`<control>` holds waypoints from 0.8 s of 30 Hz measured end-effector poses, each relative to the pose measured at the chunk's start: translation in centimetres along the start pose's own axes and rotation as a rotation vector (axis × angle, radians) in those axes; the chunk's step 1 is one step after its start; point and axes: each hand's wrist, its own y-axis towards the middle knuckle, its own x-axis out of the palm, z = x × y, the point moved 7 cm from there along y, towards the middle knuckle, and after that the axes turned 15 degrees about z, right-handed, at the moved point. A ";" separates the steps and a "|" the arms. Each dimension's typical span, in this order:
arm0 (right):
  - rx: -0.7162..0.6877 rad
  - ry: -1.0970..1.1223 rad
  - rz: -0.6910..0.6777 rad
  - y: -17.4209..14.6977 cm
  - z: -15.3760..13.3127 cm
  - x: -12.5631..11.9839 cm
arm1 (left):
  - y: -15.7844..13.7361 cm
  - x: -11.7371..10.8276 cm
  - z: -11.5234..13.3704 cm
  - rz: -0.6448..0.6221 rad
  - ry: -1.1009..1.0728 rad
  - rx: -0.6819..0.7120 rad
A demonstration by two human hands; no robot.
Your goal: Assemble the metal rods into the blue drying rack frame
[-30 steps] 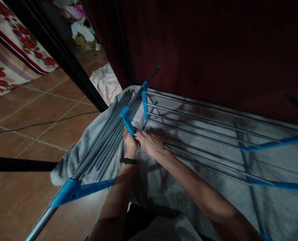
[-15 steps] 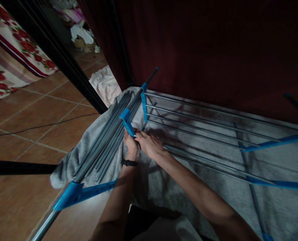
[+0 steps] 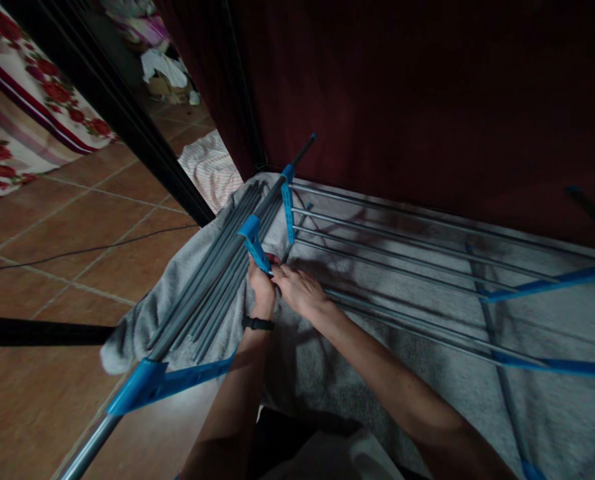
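Where rails meet: both hands (image 3: 282, 287)

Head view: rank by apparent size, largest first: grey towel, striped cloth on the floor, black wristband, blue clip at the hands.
1. grey towel
2. striped cloth, though farther from the camera
3. blue clip
4. black wristband; close to the clip in size, so that order is unsure.

I see both forearms extended forward from the lower frame edge, converging at centre. My left hand (image 3: 262, 285) is curled with fingers closed, a dark band on its wrist. My right hand (image 3: 297, 288) lies just beside it, fingers bent, fingertips touching the left hand's.
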 end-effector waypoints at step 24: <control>0.028 0.090 0.071 0.7 0.5 0.5 | 0.5 -0.2 0.4 0.031 0.072 0.061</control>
